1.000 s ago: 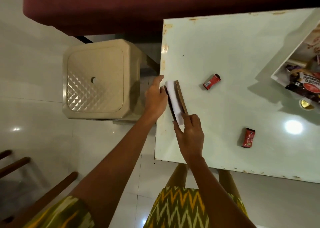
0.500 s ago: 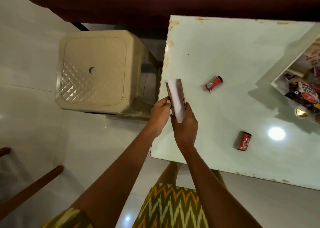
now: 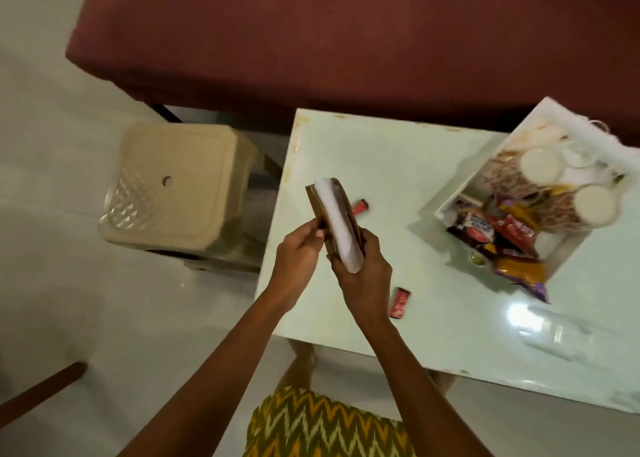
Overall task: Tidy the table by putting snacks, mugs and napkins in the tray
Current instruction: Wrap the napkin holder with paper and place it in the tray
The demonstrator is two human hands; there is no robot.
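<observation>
A brown napkin holder (image 3: pixel 316 203) with white napkins (image 3: pixel 337 224) in it is lifted above the left part of the table. My left hand (image 3: pixel 299 248) grips its left side and my right hand (image 3: pixel 363 276) grips its near end. Two small red snack packets lie on the pale green table: one (image 3: pixel 361 207) just behind the holder, partly hidden, the other (image 3: pixel 400 303) near the front edge by my right wrist. The white tray (image 3: pixel 540 124) stands at the right, holding two patterned mugs (image 3: pixel 533 169) (image 3: pixel 585 207) and several snack packets (image 3: pixel 498 238).
A beige plastic stool (image 3: pixel 173 186) stands on the floor left of the table (image 3: pixel 398 151). A dark red couch (image 3: pixel 311 40) runs along the far side. A wooden chair leg (image 3: pixel 38 390) shows at the lower left. A lamp glare lies on the table's right front.
Both hands have raised the napkin holder off the table's left edge and shifted their grip to its near end. The view has swung right, bringing the whole tray into sight.
</observation>
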